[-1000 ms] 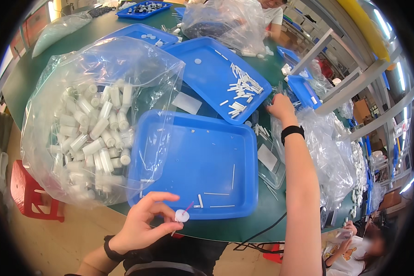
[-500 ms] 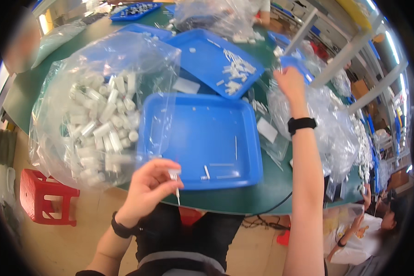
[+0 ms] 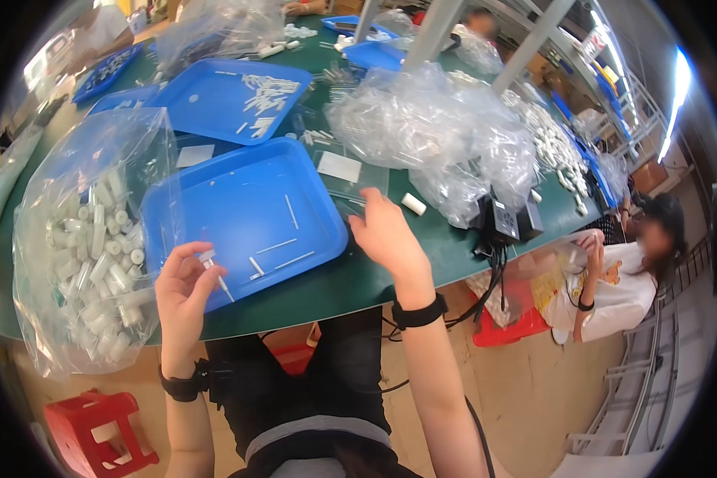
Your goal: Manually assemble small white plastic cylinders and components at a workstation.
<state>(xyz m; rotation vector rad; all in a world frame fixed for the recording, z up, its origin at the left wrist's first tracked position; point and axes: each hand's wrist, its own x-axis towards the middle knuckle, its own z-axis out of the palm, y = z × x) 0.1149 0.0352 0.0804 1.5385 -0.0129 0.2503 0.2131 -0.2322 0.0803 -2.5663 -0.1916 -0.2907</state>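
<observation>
My left hand [image 3: 182, 293] pinches a small white cap with a thin white stem [image 3: 215, 271] over the near edge of a blue tray [image 3: 215, 199]. A few thin white stems [image 3: 283, 248] lie loose in that tray. My right hand [image 3: 386, 235] hovers with fingers apart at the tray's right corner, holding nothing, close to a flat clear bag with a white label [image 3: 338, 169]. A large clear bag of white tubes [image 3: 95, 247] stands left of the tray.
A second blue tray [image 3: 215, 99] with white tubes lies behind. Crumpled clear bags [image 3: 438, 135] pile up at right beside a black power adapter [image 3: 506, 221]. A seated person [image 3: 621, 275] is at far right. A red stool [image 3: 95, 434] stands below left on the floor.
My right hand has pulled back from the far tray to the near tray's right corner. My left hand has lifted the cap and stem slightly. The view has swung right.
</observation>
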